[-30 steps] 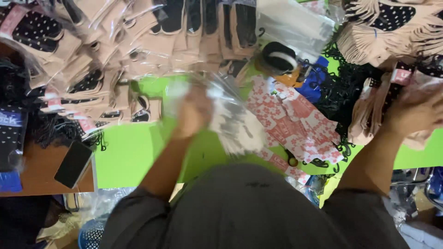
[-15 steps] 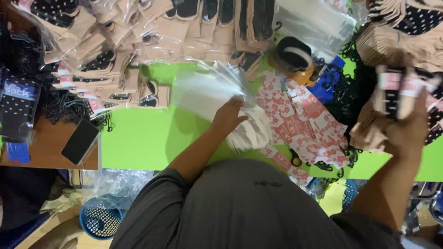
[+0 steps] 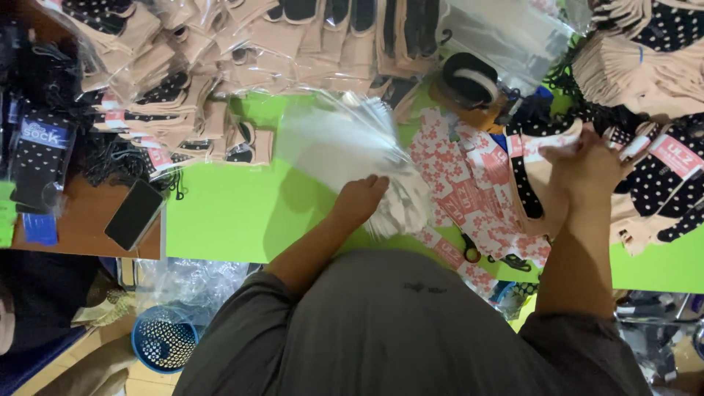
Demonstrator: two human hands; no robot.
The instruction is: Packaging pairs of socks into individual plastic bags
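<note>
Clear plastic sleeves [image 3: 345, 143] sit mid-table under your left hand [image 3: 359, 202], fingers resting loosely on the stack. Your right hand [image 3: 587, 172] grips a dotted sock pair [image 3: 532, 172]. Many packed pairs [image 3: 242, 44] done; loose socks [image 3: 645, 66] remain.

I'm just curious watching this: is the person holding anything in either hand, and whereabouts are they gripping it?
The left hand rests on a stack of clear plastic bags at its near end. The right hand grips a beige sock pair at its top edge.
</note>
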